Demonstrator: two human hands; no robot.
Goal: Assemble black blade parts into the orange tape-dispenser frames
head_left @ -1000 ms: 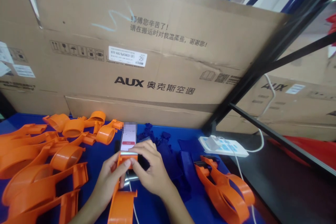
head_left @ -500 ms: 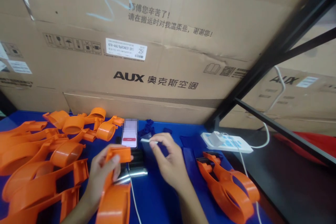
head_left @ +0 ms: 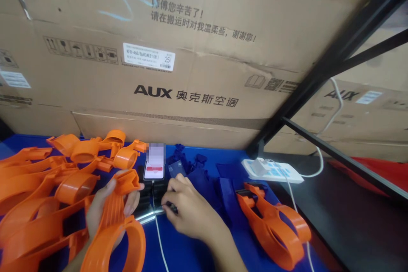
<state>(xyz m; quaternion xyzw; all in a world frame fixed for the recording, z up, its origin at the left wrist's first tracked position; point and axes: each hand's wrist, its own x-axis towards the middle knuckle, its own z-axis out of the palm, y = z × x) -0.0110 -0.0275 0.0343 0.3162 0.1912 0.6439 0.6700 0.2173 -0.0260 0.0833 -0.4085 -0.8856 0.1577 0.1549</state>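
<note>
My left hand (head_left: 97, 208) is wrapped around an orange plastic ring holder (head_left: 110, 214), its large ring toward me and its slotted end up. With bent fingers, my right hand (head_left: 188, 208) pinches a short black cylinder (head_left: 172, 206), mostly hidden by the fingers. It is low over the table, beside a row of shiny black cylinders (head_left: 145, 202). A white cable (head_left: 161, 238) runs across them toward the phone (head_left: 154, 173). Just beyond my right hand lies a dark blue card (head_left: 176, 169).
Many orange ring holders (head_left: 76, 187) pile up on the left. More orange holders with black cylinders (head_left: 277, 229) lie at right, near a white power strip (head_left: 270, 171). Dark blue scraps (head_left: 199, 161) lie behind my right hand. A large cardboard box (head_left: 204, 123) and black rack post (head_left: 306, 80) stand behind.
My right hand has gone from a small white piece near the card down to the black cylinders. My left hand has moved left and turned the orange holder, so its ring opening shows.
</note>
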